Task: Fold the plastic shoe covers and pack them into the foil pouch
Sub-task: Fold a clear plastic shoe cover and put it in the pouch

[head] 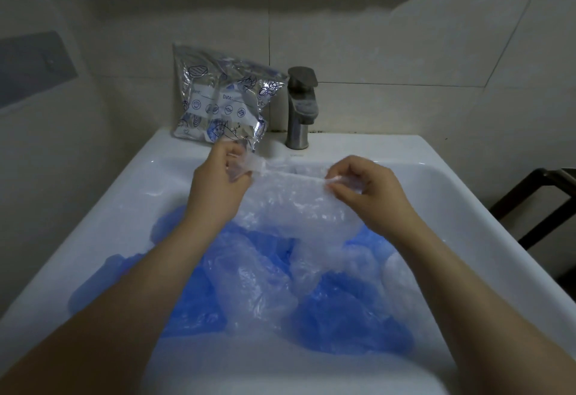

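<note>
Over the white ceramic sink, the left hand and right hand each pinch an end of the clear, crinkly plastic shoe cover, stretching its elastic edge; it looks feather-light, limp and slippery, best held at that gathered rim.

pouch behind sink, left of faucet

The head-worn camera looks forward and steeply down, close over a white sink against a tiled wall
</note>
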Tool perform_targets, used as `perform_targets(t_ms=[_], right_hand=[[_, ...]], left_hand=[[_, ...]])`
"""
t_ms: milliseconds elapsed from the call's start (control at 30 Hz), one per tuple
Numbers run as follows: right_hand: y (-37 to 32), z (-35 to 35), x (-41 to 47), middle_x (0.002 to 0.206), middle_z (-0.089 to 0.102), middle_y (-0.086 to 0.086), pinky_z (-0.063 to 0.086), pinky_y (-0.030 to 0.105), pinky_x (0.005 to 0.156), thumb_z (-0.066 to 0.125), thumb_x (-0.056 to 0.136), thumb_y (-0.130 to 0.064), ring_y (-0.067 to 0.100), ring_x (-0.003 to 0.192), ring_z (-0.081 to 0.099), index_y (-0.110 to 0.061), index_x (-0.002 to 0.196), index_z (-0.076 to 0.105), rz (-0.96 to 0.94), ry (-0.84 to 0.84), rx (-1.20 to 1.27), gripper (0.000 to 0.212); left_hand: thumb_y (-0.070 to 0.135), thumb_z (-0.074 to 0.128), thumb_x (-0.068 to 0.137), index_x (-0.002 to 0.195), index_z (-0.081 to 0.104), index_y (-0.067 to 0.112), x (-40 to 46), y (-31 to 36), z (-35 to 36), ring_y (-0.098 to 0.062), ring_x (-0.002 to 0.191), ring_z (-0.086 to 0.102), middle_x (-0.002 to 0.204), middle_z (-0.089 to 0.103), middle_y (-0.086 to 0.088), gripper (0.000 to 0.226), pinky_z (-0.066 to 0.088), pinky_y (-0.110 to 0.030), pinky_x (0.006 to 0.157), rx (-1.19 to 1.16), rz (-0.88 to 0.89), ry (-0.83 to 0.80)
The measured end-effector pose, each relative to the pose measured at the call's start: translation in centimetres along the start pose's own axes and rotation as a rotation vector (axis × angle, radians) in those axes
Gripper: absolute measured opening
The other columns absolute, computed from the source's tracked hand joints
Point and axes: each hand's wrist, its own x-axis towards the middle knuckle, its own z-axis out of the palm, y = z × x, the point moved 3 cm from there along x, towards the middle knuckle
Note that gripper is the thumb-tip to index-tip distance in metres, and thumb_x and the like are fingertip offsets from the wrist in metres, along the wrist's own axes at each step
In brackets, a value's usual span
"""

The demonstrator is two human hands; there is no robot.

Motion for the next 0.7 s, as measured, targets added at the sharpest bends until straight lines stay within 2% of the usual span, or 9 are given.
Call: perform_targets(t_ms=[133,233,333,400,467,533,567,633,700], right_hand=[[-0.4,0.3,0.0,0.077,0.052,-0.011,0.035,0.008,0.069,0.064,0.085,-0.010,0.002,0.072,0.052,-0.012,0.111,0.063,-0.006,0.182,-0.172,0.027],[1.1,-0.6,0.4,0.093,0.056,0.004,0.029,0.015,0.069,0.056,0.092,-0.020,0.016,0.081,0.050,-0.006,0.101,0.066,0.118,0.227,-0.340,0.019],[3.1,-1.5,0.6,0.091,0.052,0.004,0.028,0.020,0.067,0.055,0.093,-0.023,0.019,0.082,0.048,-0.005,0.097,0.061,0.304,0.242,-0.245,0.020],[4.0,-1.7,0.4,0.077,0.055,0.005,0.032,0.027,0.059,0.057,0.091,-0.020,0.020,0.073,0.049,-0.006,0.086,0.059,0.429,0.257,-0.046,0.015],[4.3,-1.5,0.1,0.062,0.052,0.005,0.034,0.025,0.054,0.055,0.091,-0.014,0.020,0.059,0.046,-0.007,0.075,0.055,0.593,0.256,0.339,0.018],[4.1,-0.7,-0.1,0.058,0.056,0.004,0.046,0.025,0.049,0.050,0.094,-0.013,0.017,0.051,0.052,-0.006,0.072,0.056,0.822,0.217,0.924,0.024],[3.8,-0.3,-0.3,0.064,0.061,0.006,0.054,0.026,0.054,0.050,0.094,-0.014,0.015,0.058,0.059,-0.004,0.076,0.059,0.900,0.181,1.170,0.023],[3.1,0.1,-0.2,0.080,0.065,0.008,0.056,0.030,0.068,0.061,0.085,-0.015,0.015,0.072,0.063,-0.002,0.086,0.064,0.913,0.071,1.381,0.014],[2.5,0.4,-0.3,0.072,0.065,0.006,0.056,0.026,0.060,0.071,0.073,-0.016,0.012,0.061,0.063,-0.005,0.087,0.066,0.844,-0.045,1.400,0.019]], left_hand=[[0.009,0.067,0.082,0.074,0.056,0.017,0.4,-1.1,-0.6,-0.008,0.062,0.051,0.069,0.057,0.005,0.016,0.040,-0.011,0.058,-0.170,-0.185,0.038],[0.007,0.053,0.092,0.067,0.061,0.014,0.2,-1.0,-0.1,-0.004,0.048,0.058,0.053,0.063,0.004,0.027,0.050,-0.018,0.052,-0.708,-0.497,-0.124],[0.014,0.044,0.093,0.056,0.067,0.015,-0.1,-0.2,0.7,-0.008,0.051,0.064,0.056,0.066,0.002,0.043,0.055,-0.022,0.054,-1.158,-0.681,-0.314],[0.012,0.053,0.078,0.060,0.064,0.012,0.0,0.3,0.7,-0.006,0.047,0.060,0.054,0.062,0.004,0.022,0.054,-0.020,0.050,-1.341,-0.689,-0.348],[0.013,0.062,0.062,0.056,0.060,0.013,0.0,0.6,0.9,-0.001,0.039,0.043,0.050,0.052,0.007,0.007,0.043,-0.014,0.041,-1.422,-0.671,-0.403],[0.016,0.060,0.064,0.049,0.054,0.016,0.0,0.4,1.0,-0.001,0.034,0.030,0.046,0.042,0.010,0.016,0.031,-0.012,0.036,-1.392,-0.654,-0.454],[0.016,0.057,0.067,0.046,0.051,0.018,0.1,0.1,0.9,-0.002,0.032,0.028,0.043,0.038,0.010,0.021,0.028,-0.012,0.033,-1.358,-0.656,-0.452],[0.016,0.059,0.062,0.043,0.046,0.020,0.3,-0.4,0.8,-0.005,0.031,0.020,0.039,0.034,0.008,0.024,0.024,-0.014,0.031,-1.311,-0.663,-0.448],[0.020,0.064,0.054,0.042,0.049,0.018,0.4,-0.9,0.6,-0.005,0.033,0.016,0.040,0.038,0.008,0.020,0.020,-0.015,0.031,-1.279,-0.664,-0.409]])
